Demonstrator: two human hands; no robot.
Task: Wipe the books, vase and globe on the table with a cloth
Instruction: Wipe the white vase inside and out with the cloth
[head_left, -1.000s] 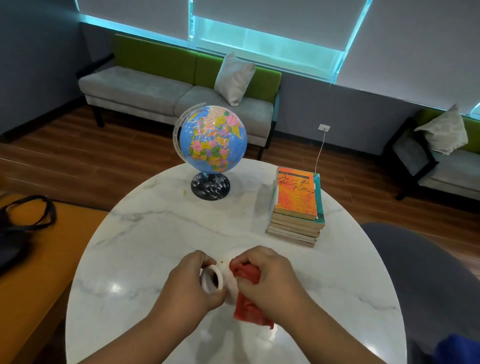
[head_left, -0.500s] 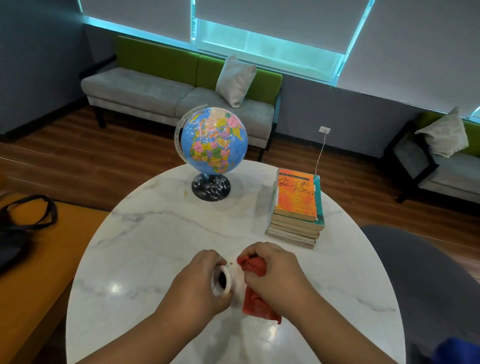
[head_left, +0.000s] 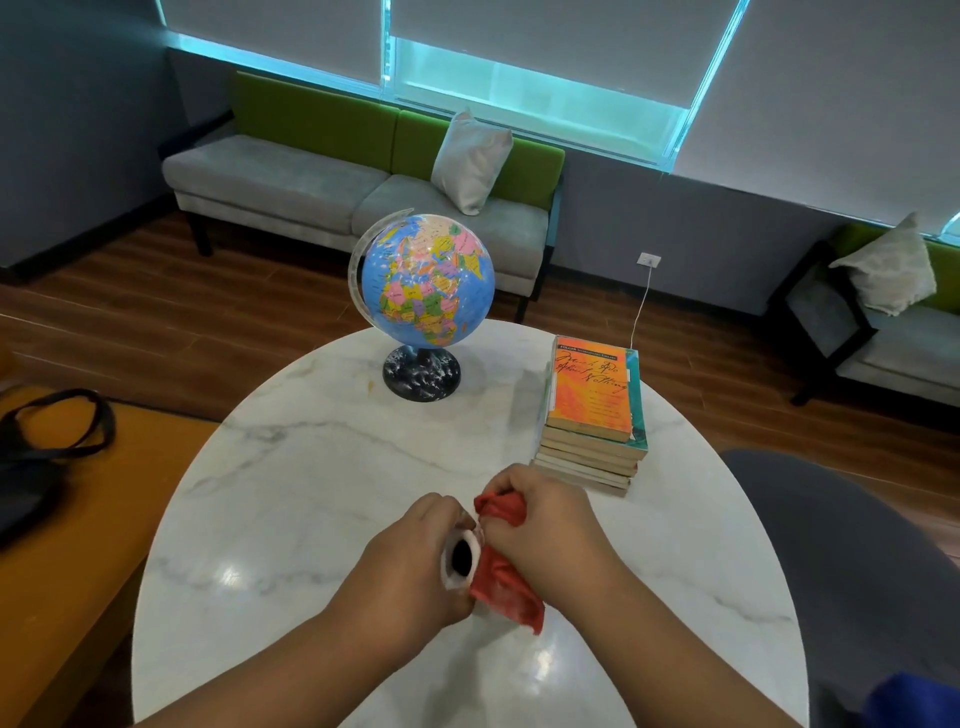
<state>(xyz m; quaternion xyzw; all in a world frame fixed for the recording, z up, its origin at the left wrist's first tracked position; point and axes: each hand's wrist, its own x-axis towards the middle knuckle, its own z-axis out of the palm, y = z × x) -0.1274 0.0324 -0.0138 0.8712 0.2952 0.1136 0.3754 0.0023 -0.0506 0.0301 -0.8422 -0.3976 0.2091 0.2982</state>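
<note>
– Since a second ago the vase (head_left: 460, 558) is tipping round, and its dark mouth is now facing the camera, low over the table (head_left: 311, 467) near the front edge.
– Who is holding it?
– The left hand (head_left: 410, 561) is curling round its body, while the right hand (head_left: 545, 525) is bunching the red cloth (head_left: 506, 587) against its side.
– How is it likely handling?
– Probably as light, stiff, slick ceramic that breaks easily, so gripping the body rather than the rim is looking safer.
– Anything hiding?
– Fingers and cloth are covering most of it, so whether its base is touching the table is unclear.
</note>
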